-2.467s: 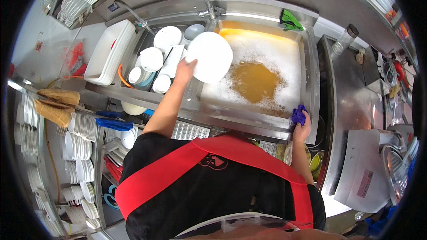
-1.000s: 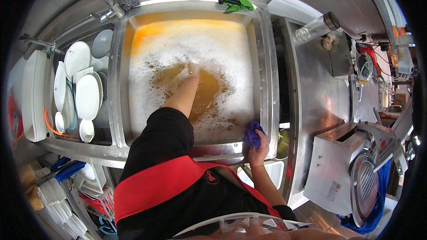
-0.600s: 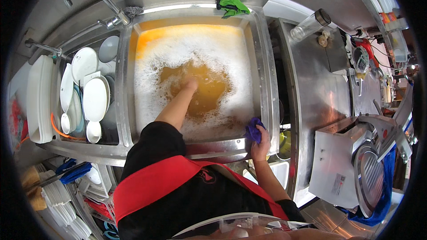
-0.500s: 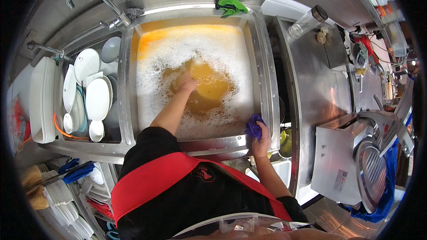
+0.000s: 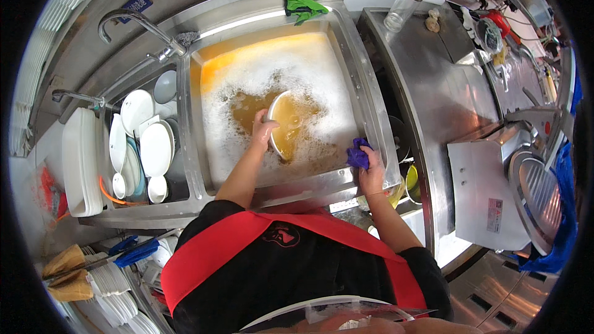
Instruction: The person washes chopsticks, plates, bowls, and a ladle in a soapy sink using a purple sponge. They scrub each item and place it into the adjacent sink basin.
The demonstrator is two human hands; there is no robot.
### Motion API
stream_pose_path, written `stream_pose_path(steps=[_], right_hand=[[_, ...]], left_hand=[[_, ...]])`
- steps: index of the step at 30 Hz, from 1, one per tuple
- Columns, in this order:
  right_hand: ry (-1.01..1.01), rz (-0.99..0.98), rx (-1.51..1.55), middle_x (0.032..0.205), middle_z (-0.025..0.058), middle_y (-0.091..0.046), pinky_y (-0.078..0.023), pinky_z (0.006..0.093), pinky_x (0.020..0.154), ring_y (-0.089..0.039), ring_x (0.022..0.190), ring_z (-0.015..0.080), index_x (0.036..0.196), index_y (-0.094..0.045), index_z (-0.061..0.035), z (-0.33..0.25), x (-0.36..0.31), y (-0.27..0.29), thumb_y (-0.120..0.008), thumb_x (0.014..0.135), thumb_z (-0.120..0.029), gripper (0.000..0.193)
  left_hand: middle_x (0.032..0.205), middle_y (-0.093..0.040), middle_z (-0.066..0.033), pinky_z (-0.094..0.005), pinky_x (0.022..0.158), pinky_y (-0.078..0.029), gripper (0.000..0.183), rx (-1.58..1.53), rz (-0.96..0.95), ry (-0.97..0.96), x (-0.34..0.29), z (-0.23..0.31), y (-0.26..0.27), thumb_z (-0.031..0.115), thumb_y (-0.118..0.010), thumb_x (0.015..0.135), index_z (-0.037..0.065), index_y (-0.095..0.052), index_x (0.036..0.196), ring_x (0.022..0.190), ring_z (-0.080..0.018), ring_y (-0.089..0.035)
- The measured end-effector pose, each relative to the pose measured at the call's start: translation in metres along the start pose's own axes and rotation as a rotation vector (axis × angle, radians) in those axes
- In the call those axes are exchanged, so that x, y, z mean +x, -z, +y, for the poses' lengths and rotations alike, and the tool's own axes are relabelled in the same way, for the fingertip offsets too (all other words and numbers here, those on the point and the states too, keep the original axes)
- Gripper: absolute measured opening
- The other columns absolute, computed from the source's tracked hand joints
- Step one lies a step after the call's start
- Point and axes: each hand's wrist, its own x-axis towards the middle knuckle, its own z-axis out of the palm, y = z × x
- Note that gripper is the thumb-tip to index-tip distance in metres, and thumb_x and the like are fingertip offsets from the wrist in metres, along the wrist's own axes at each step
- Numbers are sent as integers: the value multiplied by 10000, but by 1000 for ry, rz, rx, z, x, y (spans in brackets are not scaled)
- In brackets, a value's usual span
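Note:
My left hand (image 5: 263,131) grips the rim of a white plate (image 5: 276,102) at the middle of the sink (image 5: 366,80). The plate is tilted in the brownish, foam-covered water, and its right side is hard to make out under the liquid. At the sink's near right corner, my right hand (image 5: 372,174) closes around a crumpled purple cloth (image 5: 357,153), resting by the metal rim.
Left of the sink, a second basin holds several white plates (image 5: 156,149) and bowls under a tap (image 5: 139,21). A green cloth (image 5: 303,6) lies on the far rim. On the right are a steel counter (image 5: 436,142), a glass jar (image 5: 405,5) and a slicer (image 5: 495,188).
My left hand has come up out of the water with the plate, which was submerged before. My right hand still holds the purple cloth by the corner. The whole view has shifted and tilted slightly.

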Motion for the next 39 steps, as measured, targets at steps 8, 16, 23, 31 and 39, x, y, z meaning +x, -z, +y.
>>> stream_pose_path(steps=[8,16,23,31,39], right_hand=[[18,24,22,1058,197,-597,-457,447,884,-562,1006,408,1150,-575,-123,1,-2,1,-614,643,98,554],[-139,49,36,1031,197,-623,-462,418,892,-582,997,407,1142,-584,-108,3,0,-5,-578,696,90,488],[-409,156,958,902,49,-641,-488,302,778,-596,852,136,1112,-566,40,-67,62,-24,-682,840,-121,337],[492,-337,404,1421,263,-335,-328,418,1075,-313,1355,379,1443,-299,-172,-183,110,-66,-691,765,-82,788],[710,-771,-388,1010,178,-663,-506,418,817,-650,962,298,1189,-559,-176,-177,189,-103,-640,803,-232,399]], left_hand=[[1107,-554,-99,-350,887,-461,556,313,-49,-406,-47,61,15,20,-695,608,121,-606,1147,1033,-252,-551],[1106,-516,-127,-394,967,-405,602,934,90,-1046,-115,126,29,67,-709,548,163,-636,1137,1058,-341,-501],[1175,-564,-131,-364,912,-491,639,-104,-61,-322,-112,135,31,-61,-571,648,28,-522,1279,1041,-267,-580],[1094,-625,-108,-343,885,-508,641,-297,-252,-91,-83,103,20,-75,-512,628,1,-513,1264,975,-231,-621],[1107,-614,-121,-336,884,-484,615,-275,-358,10,-76,93,24,-42,-511,591,-16,-549,1205,1016,-247,-601]])
